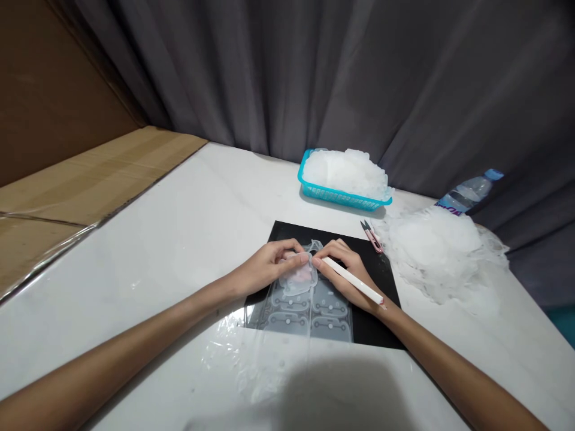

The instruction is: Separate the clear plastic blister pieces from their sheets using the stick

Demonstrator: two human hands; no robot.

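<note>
Over a black mat [384, 275] on the white tabletop [179, 215], a small translucent plastic piece [299, 282] is pinched between the thumb and fingers of the left hand [276, 261], its broad face turned up toward the viewer. By the right hand [347, 266], closed in a pinch, a slim white pen-like tool [353, 280] is gripped; its long axis is slanted from the fingertips beside the piece down to the right, the blunt rear end lying over the wrist. Its working tip is hidden by the fingers. Beneath, a clear sheet of moulded pieces [287, 322] is spread, partly off the mat's near edge. At the mat's far right corner, thread snips [372, 236] are laid, blades pointed away. Beyond, a turquoise basket [336, 196] is heaped with translucent pieces [345, 170].
</note>
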